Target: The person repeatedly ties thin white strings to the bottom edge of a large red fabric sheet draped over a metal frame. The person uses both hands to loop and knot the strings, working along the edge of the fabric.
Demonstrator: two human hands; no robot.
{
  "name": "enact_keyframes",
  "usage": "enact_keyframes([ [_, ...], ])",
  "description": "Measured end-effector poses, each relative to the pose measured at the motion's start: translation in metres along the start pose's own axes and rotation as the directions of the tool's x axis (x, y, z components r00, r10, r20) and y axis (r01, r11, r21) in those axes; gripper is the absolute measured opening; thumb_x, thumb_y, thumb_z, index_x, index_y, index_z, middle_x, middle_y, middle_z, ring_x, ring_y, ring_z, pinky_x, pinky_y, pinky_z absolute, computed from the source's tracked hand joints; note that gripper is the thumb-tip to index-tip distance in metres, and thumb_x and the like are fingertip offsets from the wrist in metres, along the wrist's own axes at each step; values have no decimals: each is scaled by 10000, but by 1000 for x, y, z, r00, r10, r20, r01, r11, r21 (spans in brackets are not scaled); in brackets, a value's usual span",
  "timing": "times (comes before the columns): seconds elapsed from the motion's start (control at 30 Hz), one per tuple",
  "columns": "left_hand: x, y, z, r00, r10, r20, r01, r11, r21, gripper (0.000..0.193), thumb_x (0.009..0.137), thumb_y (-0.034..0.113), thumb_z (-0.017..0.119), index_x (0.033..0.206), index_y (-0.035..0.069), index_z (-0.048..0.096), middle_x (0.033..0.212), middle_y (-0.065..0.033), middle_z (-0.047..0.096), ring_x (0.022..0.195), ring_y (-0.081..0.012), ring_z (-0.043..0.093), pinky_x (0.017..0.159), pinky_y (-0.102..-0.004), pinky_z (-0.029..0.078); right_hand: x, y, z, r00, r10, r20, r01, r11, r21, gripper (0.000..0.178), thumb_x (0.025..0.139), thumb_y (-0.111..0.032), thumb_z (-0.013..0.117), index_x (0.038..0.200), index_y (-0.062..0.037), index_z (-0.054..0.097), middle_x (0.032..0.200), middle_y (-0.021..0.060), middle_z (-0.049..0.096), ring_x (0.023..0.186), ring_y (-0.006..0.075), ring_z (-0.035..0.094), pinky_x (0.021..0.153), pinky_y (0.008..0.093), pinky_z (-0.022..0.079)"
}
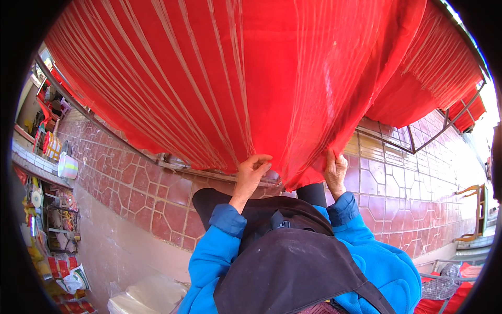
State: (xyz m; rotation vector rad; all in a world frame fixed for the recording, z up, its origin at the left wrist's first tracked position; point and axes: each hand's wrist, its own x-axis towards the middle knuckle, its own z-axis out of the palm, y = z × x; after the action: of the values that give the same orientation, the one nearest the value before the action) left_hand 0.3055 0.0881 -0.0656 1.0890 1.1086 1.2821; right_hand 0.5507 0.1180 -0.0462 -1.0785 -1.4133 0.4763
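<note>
Red cloth (pixel 269 94) hangs in front of and between both hands (pixel 252 170).

This looks like a small workshop, perhaps half outdoors: red cloth (pixel 269 78) streaked with pale strands (pixel 242 63) hangs on metal frames (pixel 414 151), the floor (pixel 172 201) is tiled, cluttered shelves (pixel 63 231) stand at the left, and bright daylight shows at the right edge.

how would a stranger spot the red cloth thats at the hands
Over the reddish tiled floor, a big red cloth fills the top centre of the view. It is pale-streaked, its lower edge gathered between the left hand and right hand. Unlike the smaller red cloth to its right, it reaches the hands.
</note>
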Motion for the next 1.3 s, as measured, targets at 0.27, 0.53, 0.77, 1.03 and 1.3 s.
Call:
enact_keyframes([
  [0.27,44,-22,35,991,135,-26,-128,974,189,174,817,36,640,990,45,643,693,44,542,621,-16,475,540,-167,354,0,3,1,998,-51,-22,51,999,-15,80,905,-31,528,842,-17,576,577,52,438,532,87,365,477,261,338],
  [0.53,39,-25,33,997,77,-16,-73,979,192,46,819,47,635,861,46,618,678,24,556,609,-21,484,515,-176,342,0,7,-1,999,-51,1,51,999,-12,87,905,-33,526,834,-15,572,587,74,454,529,110,381,480,268,349],
  [0.77,-9,12,-14,999,36,1,-35,981,-192,25,867,66,574,868,42,569,763,-51,635,573,-65,506,483,-190,344,2,2,1,998,-64,-1,64,998,-6,81,908,-45,521,877,-6,585,605,104,486,518,139,418,493,293,378],
  [1.03,-69,46,-80,974,138,-182,-188,936,-299,74,830,61,588,863,18,537,709,-105,590,552,-116,487,483,-218,357,2,2,-1,1000,-21,10,21,999,-32,93,908,-61,518,927,-4,590,611,130,503,505,180,471,496,312,391],
  [1.3,-129,113,-133,844,430,-321,-523,794,-311,190,830,103,617,811,47,436,650,-66,468,528,-126,411,465,-241,330,2,1,-4,999,-26,41,28,997,-66,106,914,-73,521,955,-11,597,584,90,480,498,138,434,472,287,366],
])
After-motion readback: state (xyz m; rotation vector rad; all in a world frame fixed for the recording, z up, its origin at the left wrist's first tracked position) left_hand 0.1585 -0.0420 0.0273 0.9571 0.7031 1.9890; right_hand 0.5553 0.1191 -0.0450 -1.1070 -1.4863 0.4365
